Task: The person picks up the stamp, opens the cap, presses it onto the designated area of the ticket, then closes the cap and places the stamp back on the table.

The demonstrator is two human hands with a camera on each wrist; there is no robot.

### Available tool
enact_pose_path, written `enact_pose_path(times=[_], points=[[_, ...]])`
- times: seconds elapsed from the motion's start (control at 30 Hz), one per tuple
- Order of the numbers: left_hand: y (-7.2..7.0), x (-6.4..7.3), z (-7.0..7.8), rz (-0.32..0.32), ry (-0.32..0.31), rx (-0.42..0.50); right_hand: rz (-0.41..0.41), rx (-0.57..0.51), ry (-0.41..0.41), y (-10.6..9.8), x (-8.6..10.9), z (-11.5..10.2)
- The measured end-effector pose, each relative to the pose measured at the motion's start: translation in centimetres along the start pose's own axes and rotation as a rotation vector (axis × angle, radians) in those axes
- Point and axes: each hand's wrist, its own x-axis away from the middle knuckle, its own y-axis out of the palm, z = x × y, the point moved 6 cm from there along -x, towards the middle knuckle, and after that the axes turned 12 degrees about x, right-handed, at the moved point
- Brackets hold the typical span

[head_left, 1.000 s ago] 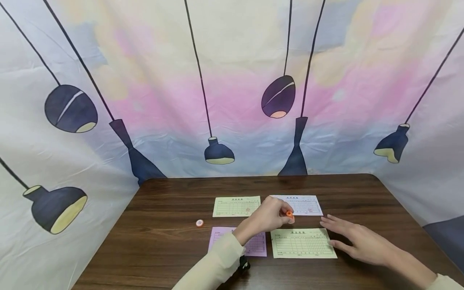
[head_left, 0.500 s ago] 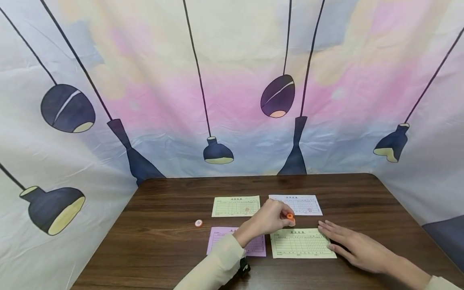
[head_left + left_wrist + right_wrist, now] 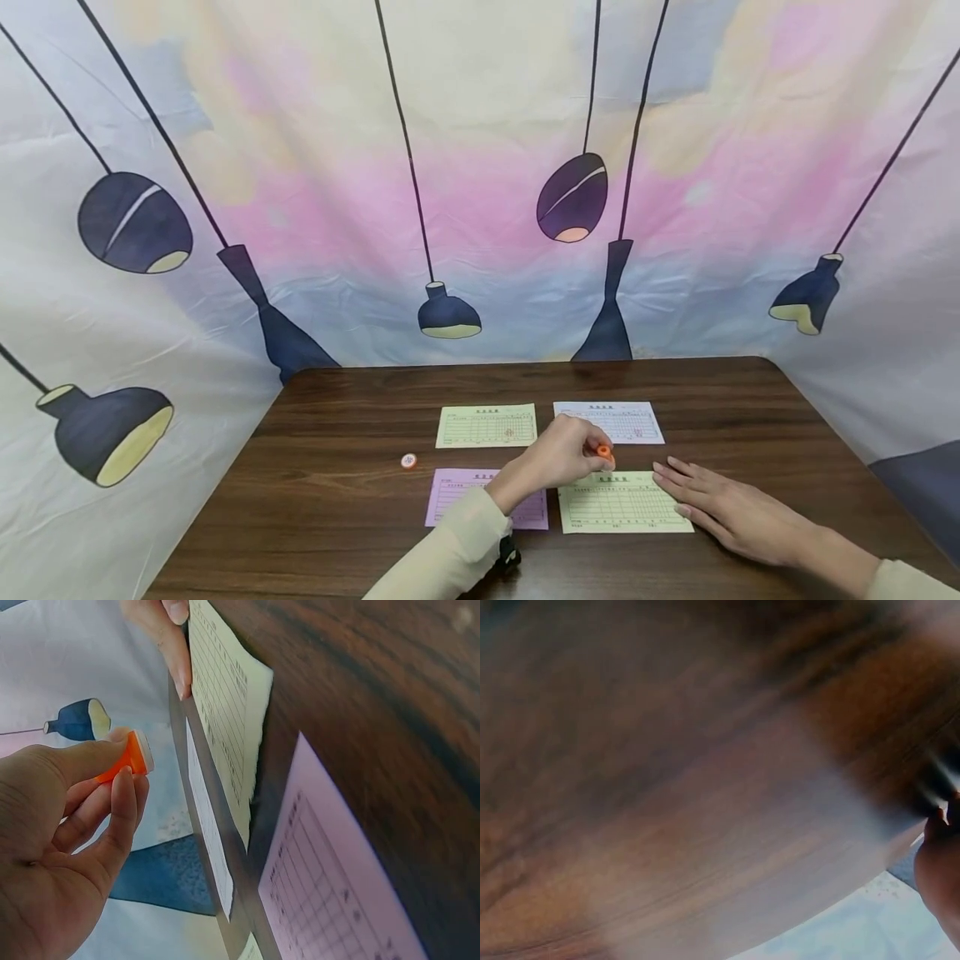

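Note:
My left hand pinches a small orange stamp between thumb and fingers. It is above the far edge of the near right pale green form. In the left wrist view, the stamp shows a whitish end turned toward the papers and stands apart from them. My right hand lies with straight fingers at that form's right edge, fingertips on its upper right corner. A small round white piece with an orange rim sits on the table to the left. The right wrist view is blurred and shows mostly tabletop.
Behind are another pale green form and a white form, both with red marks. A purple form lies at the near left, partly under my left forearm. The dark wooden table meets a printed curtain.
My left hand has moved slightly nearer with the stamp, over the near right form's far edge. My right hand has slid a little left onto its corner. The view has shifted slightly.

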Motion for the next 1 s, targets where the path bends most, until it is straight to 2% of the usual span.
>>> enact_pose_path(times=[0.3,0.5,0.7,1.0], points=[[2.1,-0.5,1.1,-0.064,0.002,-0.027,0.027,0.021,-0.001,-0.1,0.0,-0.1],[3.3,-0.6,1.9,-0.079,0.033,-0.064,0.022,0.004,0.0,0.0,0.1,-0.1],[4.5,-0.8,2.6,-0.1,0.061,-0.094,0.014,0.031,-0.001,-0.1,0.1,-0.1],[5.6,-1.1,3.7,-0.123,0.157,-0.175,-0.019,0.029,0.031,0.1,0.0,0.0]])
